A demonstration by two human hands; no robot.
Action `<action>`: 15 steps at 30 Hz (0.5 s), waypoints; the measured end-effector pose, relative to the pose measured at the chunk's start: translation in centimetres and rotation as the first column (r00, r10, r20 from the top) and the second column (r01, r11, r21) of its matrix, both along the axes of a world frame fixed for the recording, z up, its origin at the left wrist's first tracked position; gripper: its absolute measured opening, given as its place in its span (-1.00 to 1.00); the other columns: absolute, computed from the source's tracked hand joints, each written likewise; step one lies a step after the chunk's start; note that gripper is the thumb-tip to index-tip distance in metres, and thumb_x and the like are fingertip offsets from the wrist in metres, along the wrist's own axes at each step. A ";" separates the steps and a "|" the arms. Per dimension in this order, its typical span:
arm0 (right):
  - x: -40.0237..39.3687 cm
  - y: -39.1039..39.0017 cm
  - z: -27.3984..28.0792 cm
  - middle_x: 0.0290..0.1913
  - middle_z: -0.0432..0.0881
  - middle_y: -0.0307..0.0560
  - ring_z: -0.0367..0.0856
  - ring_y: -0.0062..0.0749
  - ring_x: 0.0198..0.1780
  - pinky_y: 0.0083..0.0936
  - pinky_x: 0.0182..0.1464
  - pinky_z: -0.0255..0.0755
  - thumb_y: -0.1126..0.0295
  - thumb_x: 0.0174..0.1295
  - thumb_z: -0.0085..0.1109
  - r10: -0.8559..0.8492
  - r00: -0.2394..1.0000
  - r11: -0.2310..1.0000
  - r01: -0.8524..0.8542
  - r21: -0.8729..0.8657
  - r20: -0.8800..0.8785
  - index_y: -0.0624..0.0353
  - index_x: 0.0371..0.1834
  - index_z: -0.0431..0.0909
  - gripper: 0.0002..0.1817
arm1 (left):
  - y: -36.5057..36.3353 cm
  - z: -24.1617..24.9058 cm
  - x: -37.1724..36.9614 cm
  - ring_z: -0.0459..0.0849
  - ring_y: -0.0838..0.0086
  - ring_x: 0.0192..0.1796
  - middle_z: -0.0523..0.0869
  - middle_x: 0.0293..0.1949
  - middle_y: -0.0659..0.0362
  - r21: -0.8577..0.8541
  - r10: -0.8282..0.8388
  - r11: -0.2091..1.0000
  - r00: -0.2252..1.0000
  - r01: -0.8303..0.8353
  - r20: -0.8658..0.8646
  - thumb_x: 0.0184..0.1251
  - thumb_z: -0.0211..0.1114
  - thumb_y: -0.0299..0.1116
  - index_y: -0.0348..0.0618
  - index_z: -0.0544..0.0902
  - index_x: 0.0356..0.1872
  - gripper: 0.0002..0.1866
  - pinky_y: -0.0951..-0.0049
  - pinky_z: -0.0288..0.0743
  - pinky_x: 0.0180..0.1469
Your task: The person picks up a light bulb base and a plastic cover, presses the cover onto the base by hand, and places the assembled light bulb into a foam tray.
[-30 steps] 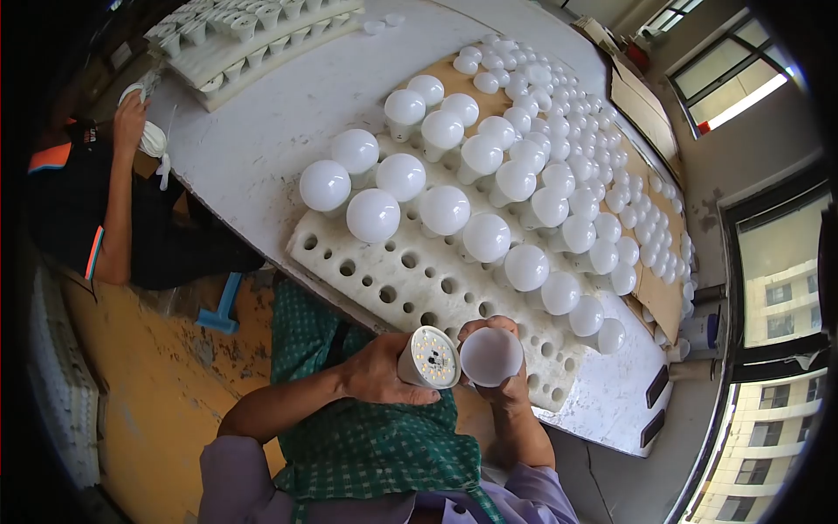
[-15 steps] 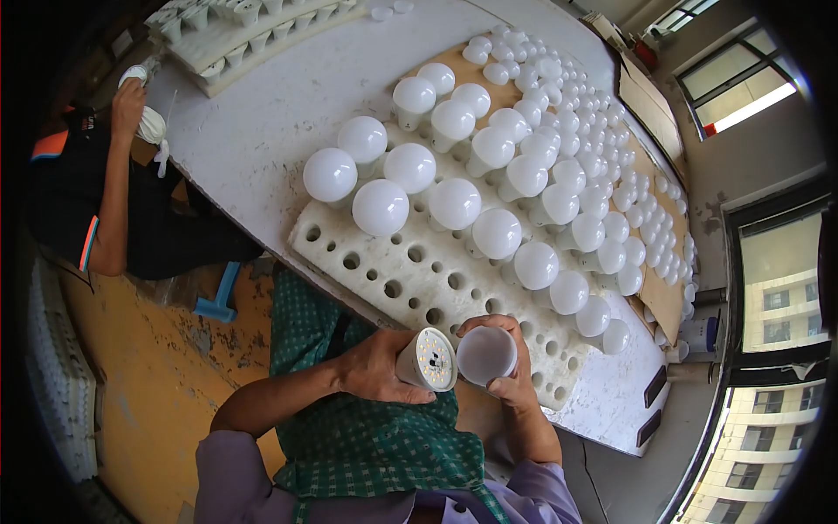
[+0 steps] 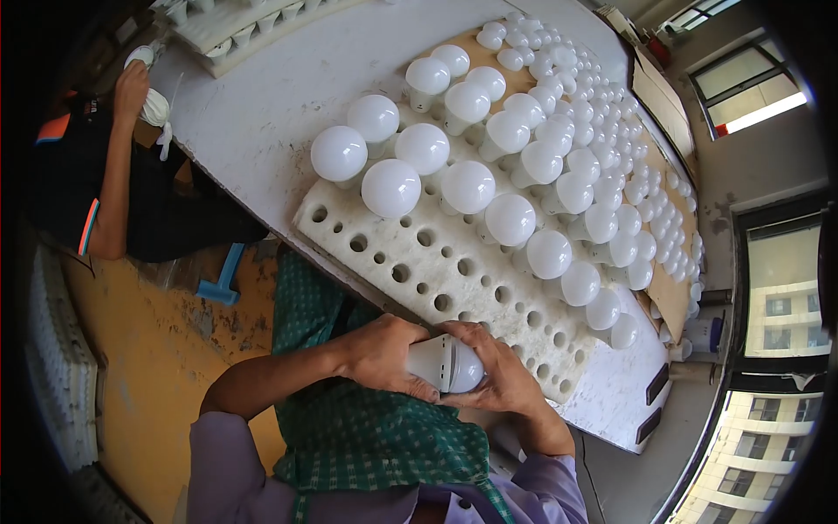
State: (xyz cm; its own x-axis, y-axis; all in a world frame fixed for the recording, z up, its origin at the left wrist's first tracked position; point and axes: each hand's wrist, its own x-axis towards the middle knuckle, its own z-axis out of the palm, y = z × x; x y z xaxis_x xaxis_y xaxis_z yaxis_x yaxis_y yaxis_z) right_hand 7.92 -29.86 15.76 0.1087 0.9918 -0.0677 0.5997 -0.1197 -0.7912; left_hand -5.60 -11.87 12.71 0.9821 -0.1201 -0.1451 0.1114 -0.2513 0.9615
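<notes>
My left hand is closed round the white tapered base of a bulb. Wrapped over the round white cover of the same bulb is my right hand. Cover and base meet, with a row of small dark slots beside the joint. The bulb lies sideways just off the near edge of a white foam tray with many round holes. White bulbs stand upright in the tray's far rows, while the holes nearest me show empty.
A grey-white table carries the tray and many more bulbs on brown cardboard. At the far left sits another person holding a white round part. Another tray of white cups stands at the back left. Windows are on the right.
The cover and the base, apart before with the LED board showing, are now together and the board is hidden. My hands have come closer together and turned the parts sideways.
</notes>
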 end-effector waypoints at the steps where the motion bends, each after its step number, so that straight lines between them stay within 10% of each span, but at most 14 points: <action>1: -0.2 0.1 -0.2 0.16 0.38 0.13 0.44 0.01 0.13 -0.23 0.08 0.41 0.20 -0.23 0.53 0.019 1.000 1.000 -0.019 -0.003 -0.012 0.21 0.24 0.20 -0.07 | 0.0 0.2 0.0 0.70 0.25 -0.26 0.69 -0.34 -0.12 0.004 -0.016 1.000 1.000 0.016 -0.024 -0.19 0.53 0.02 -0.44 0.60 -0.30 -0.36 0.39 0.54 -0.15; 6: -0.6 0.6 -1.0 0.13 0.39 0.11 0.46 0.00 0.09 -0.23 0.05 0.42 0.26 -0.24 0.53 0.038 0.999 0.999 -0.038 0.018 -0.036 0.23 0.22 0.22 -0.09 | 0.1 -0.2 0.0 0.71 0.27 -0.24 0.70 -0.33 -0.08 0.000 -0.054 0.999 0.997 0.054 -0.061 -0.19 0.52 0.08 -0.40 0.59 -0.25 -0.31 0.39 0.57 -0.15; 15: -2.6 0.8 -3.8 -0.11 0.46 0.02 0.47 -0.10 -0.15 -0.29 -0.10 0.39 0.42 -0.30 0.45 0.015 0.995 0.837 0.041 0.546 -0.098 0.19 -0.08 0.46 -0.41 | -0.7 0.8 0.0 0.72 0.22 -0.22 0.69 -0.32 -0.10 -0.026 -0.111 0.993 0.993 0.112 0.027 -0.15 0.50 0.06 -0.41 0.59 -0.22 -0.33 0.37 0.57 -0.13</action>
